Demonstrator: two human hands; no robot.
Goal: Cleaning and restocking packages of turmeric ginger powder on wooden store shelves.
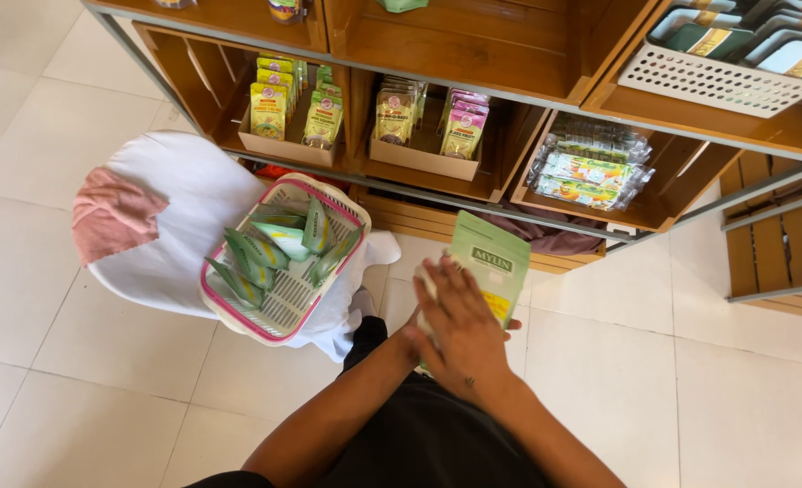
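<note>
I hold a light green pouch [493, 260] upright in front of me, above the tiled floor. My right hand [462, 330] lies flat on its front, fingers spread. My left hand [413, 340] is mostly hidden behind the pouch's lower edge and grips it from below. To the left, a white basket with a pink rim [238, 318] holds several green pouches [279, 242]. It rests on a white cloth-covered seat [175, 208].
A wooden shelf unit [509, 54] stands ahead, with cardboard boxes of yellow-green packets [270, 108] and pink packets [462, 131], clear-wrapped bundles [590, 172] and a white perforated tray [717, 81] at top right. A pink cloth [112, 221] lies on the seat. Pale floor tiles [708, 380] surround me.
</note>
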